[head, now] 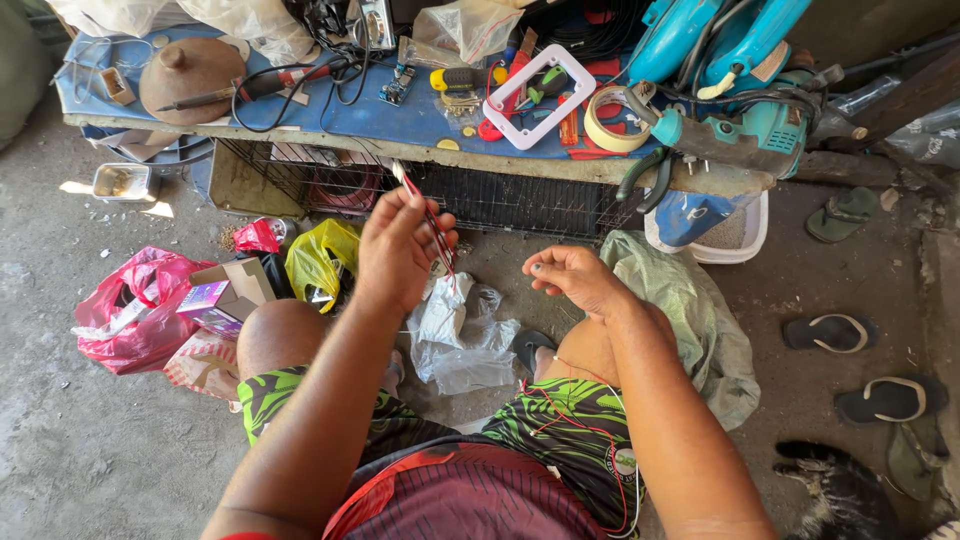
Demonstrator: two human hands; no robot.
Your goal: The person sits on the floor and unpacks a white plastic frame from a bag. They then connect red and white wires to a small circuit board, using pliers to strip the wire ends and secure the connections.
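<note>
While the person sat with bare knees apart over the concrete floor (pixel 70 450), the left hand (pixel 398 250) was raised in front of the low workbench (pixel 400 125), its fingers closed around a thin bundle of red and white wires (pixel 430 225). That bundle ran on a slant, its long axis nearly upright: the upper end pointed far and slightly left, toward the bench edge, and the lower end trailed down to the near right past the thumb. The forearm rose steeply from the near side, wrist bent, back of the hand toward the camera.

To the right, the right hand (pixel 570 275) hovered a little lower, near the right knee, palm turned partly inward and fingers loosely curled. Whether it pinched anything, I could not tell; nothing showed plainly between its fingertips. More thin red wire (pixel 580 425) lay looped across the green patterned shorts (pixel 560 420) below that forearm.

Between the knees, on the floor, lay a crumpled clear plastic bag (pixel 455 335). Farther left sat a yellow bag (pixel 320 260), a pink bag (pixel 135 310) and a small open carton (pixel 230 285). On the blue bench top rested a white rectangular frame (pixel 540 95), a roll of tape (pixel 612 120) and teal power tools (pixel 730 60). Sandals (pixel 860 365) lay on the floor at the right.
</note>
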